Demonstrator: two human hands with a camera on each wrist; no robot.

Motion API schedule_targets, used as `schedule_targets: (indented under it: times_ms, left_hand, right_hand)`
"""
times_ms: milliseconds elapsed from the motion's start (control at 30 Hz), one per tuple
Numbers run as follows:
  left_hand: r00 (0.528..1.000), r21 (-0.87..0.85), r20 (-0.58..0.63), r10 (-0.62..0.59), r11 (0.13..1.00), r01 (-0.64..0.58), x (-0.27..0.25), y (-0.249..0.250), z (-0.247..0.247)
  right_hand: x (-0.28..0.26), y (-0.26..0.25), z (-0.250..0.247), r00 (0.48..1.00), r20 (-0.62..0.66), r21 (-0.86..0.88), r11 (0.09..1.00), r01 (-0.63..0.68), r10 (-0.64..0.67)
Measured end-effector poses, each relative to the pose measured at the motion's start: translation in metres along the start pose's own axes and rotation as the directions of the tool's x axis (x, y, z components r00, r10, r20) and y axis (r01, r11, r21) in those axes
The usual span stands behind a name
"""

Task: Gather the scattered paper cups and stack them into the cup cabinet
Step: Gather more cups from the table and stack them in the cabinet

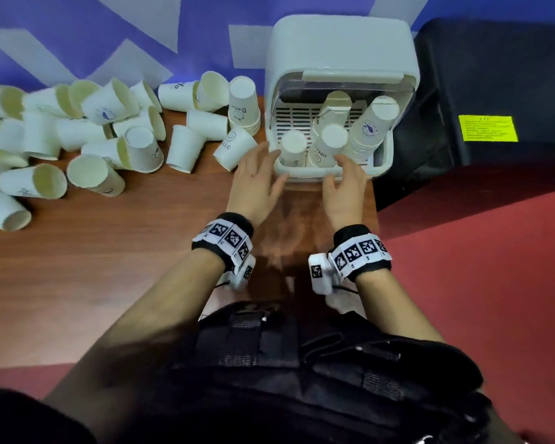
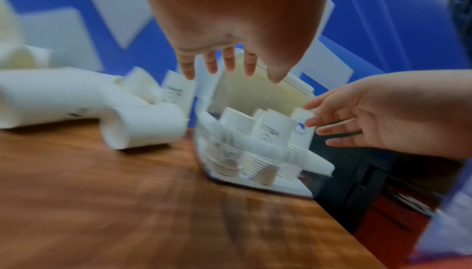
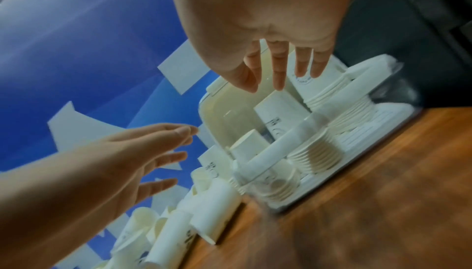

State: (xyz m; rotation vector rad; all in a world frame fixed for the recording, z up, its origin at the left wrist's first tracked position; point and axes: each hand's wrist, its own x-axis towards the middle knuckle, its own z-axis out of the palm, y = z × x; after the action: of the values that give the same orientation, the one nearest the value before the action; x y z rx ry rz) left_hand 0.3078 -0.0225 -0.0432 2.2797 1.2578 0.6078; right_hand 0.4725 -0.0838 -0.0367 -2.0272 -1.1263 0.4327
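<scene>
- Cup cabinet (image 1: 340, 46): one white box, front open, at the right end of the wooden table (image 1: 109, 283); four upside-down cup stacks (image 1: 329, 145) stand inside, one reading "HELLO".
- Scattered paper cups (image 1: 87, 142): roughly two dozen left of the cabinet, most on their sides; legible prints include "HELLO".
- Left hand (image 1: 257, 181), right hand (image 1: 345, 187): both empty, fingers spread and straight, reaching toward the cabinet's front edge; contact cannot be told.

"HELLO" on a paper cup (image 1: 234, 149) beside the cup cabinet (image 1: 340, 52); yellow label (image 1: 487, 128) illegible.
</scene>
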Motion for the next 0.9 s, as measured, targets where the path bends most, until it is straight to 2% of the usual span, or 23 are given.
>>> schedule_targets:
  times_ms: [67, 233, 333, 467, 567, 700, 900]
  left_hand:
    - [0.998, -0.022, -0.041, -0.054, 0.998, 0.053, -0.021, -0.012, -0.016]
    - [0.976, -0.039, -0.147, -0.162, 0.987, 0.158, -0.064, -0.049, -0.051]
    - [0.965, -0.048, -0.147, -0.218, 0.976, 0.213, -0.081, -0.069, -0.068]
    - [0.956, -0.071, -0.139, -0.258, 0.966, 0.250, -0.103, -0.101, -0.097]
    - [0.956, -0.077, -0.137, -0.259, 0.965, 0.251, -0.119, -0.132, -0.124]
    - [0.937, -0.083, -0.134, -0.322, 0.946, 0.313, -0.138, -0.186, -0.165]
    - [0.933, -0.061, -0.119, -0.339, 0.941, 0.334, -0.162, -0.257, -0.208]
  right_hand:
    - [-0.012, -0.017, 0.015, 0.999, 0.026, 0.016, 0.999, 0.039, -0.040]
    - [-0.043, -0.061, 0.052, 0.975, 0.220, 0.049, 0.998, 0.026, -0.036]
    - [-0.055, -0.083, 0.068, 0.950, 0.308, 0.017, 0.999, 0.045, -0.048]
    - [-0.069, -0.116, 0.102, 0.937, 0.347, -0.041, 0.997, 0.065, -0.047]
    - [-0.087, -0.148, 0.139, 0.917, 0.393, -0.033, 0.996, 0.089, -0.069]
    - [-0.112, -0.190, 0.193, 0.885, 0.455, -0.018, 0.993, 0.117, -0.096]
    - [-0.140, -0.232, 0.266, 0.854, 0.508, -0.050, 0.986, 0.159, -0.112]
